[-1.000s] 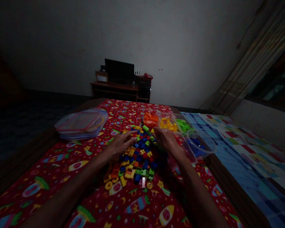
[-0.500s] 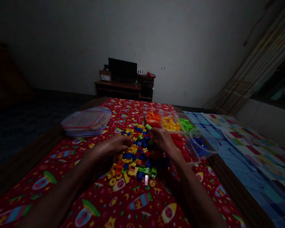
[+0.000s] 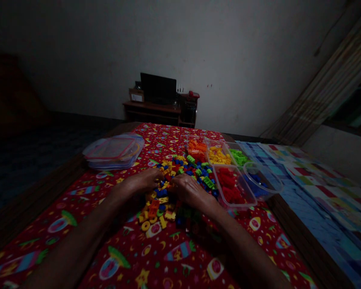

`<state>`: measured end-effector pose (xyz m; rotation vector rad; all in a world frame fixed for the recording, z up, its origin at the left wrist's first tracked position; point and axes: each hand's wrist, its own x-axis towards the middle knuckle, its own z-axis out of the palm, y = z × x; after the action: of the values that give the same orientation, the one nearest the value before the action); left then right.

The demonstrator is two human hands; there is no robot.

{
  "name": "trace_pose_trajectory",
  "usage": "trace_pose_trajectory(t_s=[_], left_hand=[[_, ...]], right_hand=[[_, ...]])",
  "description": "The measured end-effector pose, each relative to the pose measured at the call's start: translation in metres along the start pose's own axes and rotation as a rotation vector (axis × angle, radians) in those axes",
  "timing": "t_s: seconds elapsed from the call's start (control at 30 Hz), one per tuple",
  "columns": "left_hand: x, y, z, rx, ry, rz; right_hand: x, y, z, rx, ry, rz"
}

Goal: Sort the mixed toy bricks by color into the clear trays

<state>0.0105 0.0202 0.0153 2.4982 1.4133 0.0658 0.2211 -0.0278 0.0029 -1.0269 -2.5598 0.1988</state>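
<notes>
A loose pile of small building bricks [image 3: 164, 193] in yellow, blue, red, green and orange lies on the red patterned cloth. My left hand [image 3: 150, 179] is at the pile's left side, fingers bent down among the bricks. Close to its right, my right hand [image 3: 185, 186] reaches over the middle of the pile, its fingers curled downward. The fingertips of both hands are too dark and hidden to show what they hold. Right of the pile stand clear containers: one with red bricks [image 3: 228, 185], others with orange [image 3: 197, 148], yellow [image 3: 219, 155], green [image 3: 239, 157] and blue ones [image 3: 255, 185].
Stacked clear lids [image 3: 114, 152] rest on the cloth [image 3: 144, 257] at the left. Beyond the table, a dark monitor [image 3: 158, 88] stands on a low desk [image 3: 150, 107] by the wall. A bed with a checked cover [image 3: 325, 180] is at the right.
My right hand has moved left and slightly down, from beside the containers to the middle of the pile, uncovering green and blue bricks. My left hand has shifted slightly left relative to the pile.
</notes>
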Motion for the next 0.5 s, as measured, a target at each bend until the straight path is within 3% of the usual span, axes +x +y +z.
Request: trace_pose_trajectory(t_s=[0.23, 0.37, 0.5], left_hand=[[0.005, -0.004, 0.002, -0.063, 0.036, 0.044], [0.003, 0.007, -0.007, -0.159, 0.081, 0.071], [0.002, 0.019, -0.011, -0.292, 0.042, 0.066]], right_hand=[[-0.002, 0.0, -0.03, 0.145, 0.035, 0.132], [-0.001, 0.004, -0.033, 0.268, 0.076, 0.228], [0.001, 0.012, -0.032, 0.287, 0.091, 0.281]])
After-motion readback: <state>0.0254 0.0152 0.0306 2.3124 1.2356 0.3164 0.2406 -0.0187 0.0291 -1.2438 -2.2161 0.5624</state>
